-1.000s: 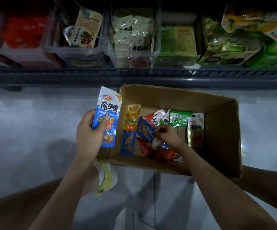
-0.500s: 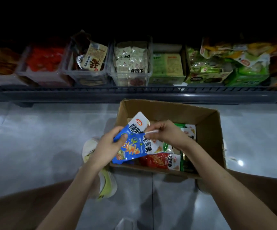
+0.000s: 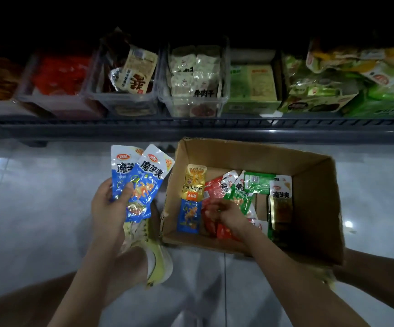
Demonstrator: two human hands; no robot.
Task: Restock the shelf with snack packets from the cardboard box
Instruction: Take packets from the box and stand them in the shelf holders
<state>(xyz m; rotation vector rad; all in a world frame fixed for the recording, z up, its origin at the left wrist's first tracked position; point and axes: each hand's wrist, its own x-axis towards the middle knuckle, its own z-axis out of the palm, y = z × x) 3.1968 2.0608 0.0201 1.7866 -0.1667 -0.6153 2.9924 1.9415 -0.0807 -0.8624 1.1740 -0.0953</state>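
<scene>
Head view showed two blue snack packets point(image 3: 141, 182) gripped, fanned, in the left hand point(image 3: 111, 206) beside the cardboard box point(image 3: 318, 208), while the right hand point(image 3: 226, 214) closed on a red packet point(image 3: 224, 232) inside, gathering apparently underway, the shelf point(image 3: 120, 131) placement next.

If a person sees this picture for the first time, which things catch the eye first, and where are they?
Most striking are the two blue snack packets, fanned out in the left hand above the pale floor, left of the cardboard box. Next comes the right hand, reaching into the box among red packets and green packets. Behind, the shelf carries a row of clear bins of snacks.
</scene>
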